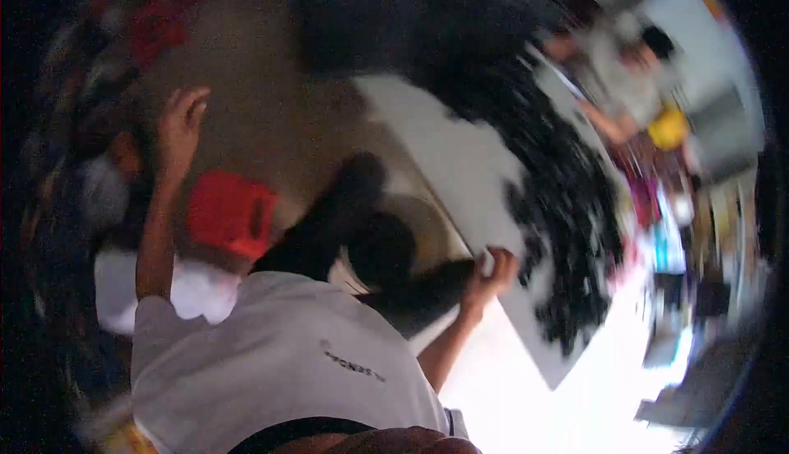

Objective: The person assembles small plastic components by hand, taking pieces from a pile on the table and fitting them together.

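Note:
My left hand [182, 115] is raised out to the left over the brown floor, its fingers loosely bent and apart, with nothing visible in it. At the near edge of a white table [460, 154] is my right hand [498, 271], its fingers curled round a small pale patch that blur keeps me from naming. A long heap of black pieces [567, 207] covers much of the tabletop beyond that hand; motion blur hides what they are. Under my left forearm stands a red plastic stool or crate [233, 212] with a dark slot in its side.
A person in a light top [620, 76] is across the table, an arm reaching toward it. Another person in white [164, 285] is close at my left. A large dark surface [394, 23] lies ahead. Blurred red things [160, 27] are at the far left.

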Motion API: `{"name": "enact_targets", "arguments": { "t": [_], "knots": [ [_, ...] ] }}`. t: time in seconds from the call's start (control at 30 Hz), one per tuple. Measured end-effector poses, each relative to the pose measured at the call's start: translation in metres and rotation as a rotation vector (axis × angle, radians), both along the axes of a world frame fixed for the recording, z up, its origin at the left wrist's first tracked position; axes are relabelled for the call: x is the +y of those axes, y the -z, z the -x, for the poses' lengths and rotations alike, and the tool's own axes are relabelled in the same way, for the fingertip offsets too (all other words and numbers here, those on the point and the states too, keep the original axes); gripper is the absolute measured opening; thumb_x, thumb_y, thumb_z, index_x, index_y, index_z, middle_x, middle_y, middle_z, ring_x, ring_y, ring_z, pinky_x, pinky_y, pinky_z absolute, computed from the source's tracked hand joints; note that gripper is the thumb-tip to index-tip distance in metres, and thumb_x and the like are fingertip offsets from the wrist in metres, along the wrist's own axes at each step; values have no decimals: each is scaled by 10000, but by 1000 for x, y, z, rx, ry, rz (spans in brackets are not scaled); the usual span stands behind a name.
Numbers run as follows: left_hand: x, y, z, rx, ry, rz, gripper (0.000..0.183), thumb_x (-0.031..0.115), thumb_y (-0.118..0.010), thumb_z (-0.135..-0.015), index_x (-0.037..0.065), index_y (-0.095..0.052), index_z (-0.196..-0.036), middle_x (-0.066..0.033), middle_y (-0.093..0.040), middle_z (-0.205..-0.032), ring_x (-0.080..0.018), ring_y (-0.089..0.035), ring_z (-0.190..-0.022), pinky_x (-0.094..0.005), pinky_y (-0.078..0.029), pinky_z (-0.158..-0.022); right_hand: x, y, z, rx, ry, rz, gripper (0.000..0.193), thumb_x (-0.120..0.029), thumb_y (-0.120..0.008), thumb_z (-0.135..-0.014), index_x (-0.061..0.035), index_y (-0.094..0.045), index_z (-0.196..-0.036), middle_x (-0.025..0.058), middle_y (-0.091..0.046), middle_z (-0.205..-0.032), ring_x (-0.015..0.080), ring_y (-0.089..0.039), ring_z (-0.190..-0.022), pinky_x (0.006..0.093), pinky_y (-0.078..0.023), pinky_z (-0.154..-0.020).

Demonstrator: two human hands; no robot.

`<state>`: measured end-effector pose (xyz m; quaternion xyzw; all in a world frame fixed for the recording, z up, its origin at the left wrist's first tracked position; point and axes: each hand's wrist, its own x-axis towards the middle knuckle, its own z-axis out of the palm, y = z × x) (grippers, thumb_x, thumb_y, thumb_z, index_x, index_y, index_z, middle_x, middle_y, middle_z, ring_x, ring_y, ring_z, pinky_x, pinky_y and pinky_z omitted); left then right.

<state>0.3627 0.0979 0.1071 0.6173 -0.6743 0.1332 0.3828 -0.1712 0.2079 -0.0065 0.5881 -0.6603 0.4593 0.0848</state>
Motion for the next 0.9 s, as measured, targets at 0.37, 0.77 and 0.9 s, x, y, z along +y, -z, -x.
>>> {"name": "enact_targets", "arguments": {
  "t": [0.37,0.77,0.9],
  "knots": [
    [32,75,491,-168,1494,-311,810,155,-831,-698,175,-443,-1409,-169,-293,-1468,-388,-294,-1364,-497,-317,-1107,164,-2,101,141,762,-226,606,-264,-765,-730,-120,-531,-1270,154,-470,-1318,371,-420,-1192,480,-334,-1012],
    [37,120,614,-275,1431,-277,1066,422,-876,-573,230,-331,-1469,-232,-223,-1490,-476,-215,-1375,-580,-214,-1097,111,4,184,264,762,-452,749,-502,-648,-790,-276,-400,-1460,161,-283,-1507,380,-272,-1362,517,-198,-1103],
    [39,120,623,-221,1488,-255,1109,409,-876,-571,237,-278,-1489,-239,-240,-1474,-456,-257,-1348,-576,-227,-1084,103,1,185,226,582,-417,740,-568,-599,-800,-272,-414,-1453,156,-296,-1513,377,-277,-1360,513,-190,-1104]
  ]
}}
